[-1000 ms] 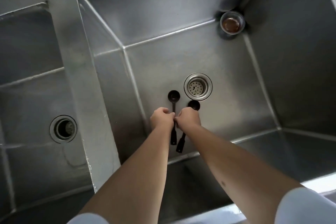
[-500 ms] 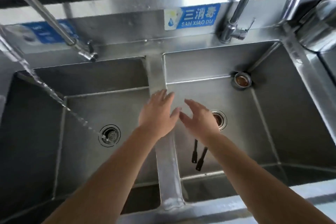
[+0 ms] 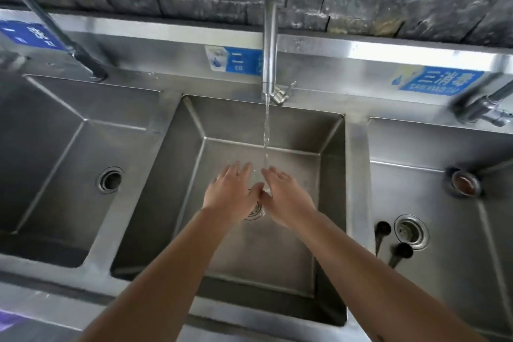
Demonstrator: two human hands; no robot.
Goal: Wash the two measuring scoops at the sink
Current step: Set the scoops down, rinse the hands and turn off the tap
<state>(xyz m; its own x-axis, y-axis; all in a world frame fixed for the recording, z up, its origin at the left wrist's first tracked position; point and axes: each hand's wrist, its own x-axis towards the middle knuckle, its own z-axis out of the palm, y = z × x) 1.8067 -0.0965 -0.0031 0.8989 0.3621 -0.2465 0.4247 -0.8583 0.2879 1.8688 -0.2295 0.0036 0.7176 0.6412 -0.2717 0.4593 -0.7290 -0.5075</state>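
Two black measuring scoops lie on the floor of the right basin, one [image 3: 381, 230] left of the drain, the other [image 3: 399, 253] just below it; my right forearm hides their handles' ends. Both my hands are over the middle basin [image 3: 194, 147], under a thin stream of water from the middle tap [image 3: 269, 47]. My left hand [image 3: 230, 193] and my right hand [image 3: 286, 197] are flat with fingers spread, thumbs touching, holding nothing. The water lands between them.
Three steel basins sit side by side. The right basin has a strainer drain [image 3: 410, 232] and a small metal cup [image 3: 465, 183] in its far corner. The left basin has a drain [image 3: 110, 179]. Taps stand at the far left [image 3: 83, 58] and far right [image 3: 483, 111].
My hands let go of the scoops in the right basin, then moved left across the divider. Now they are in the middle basin under running water.
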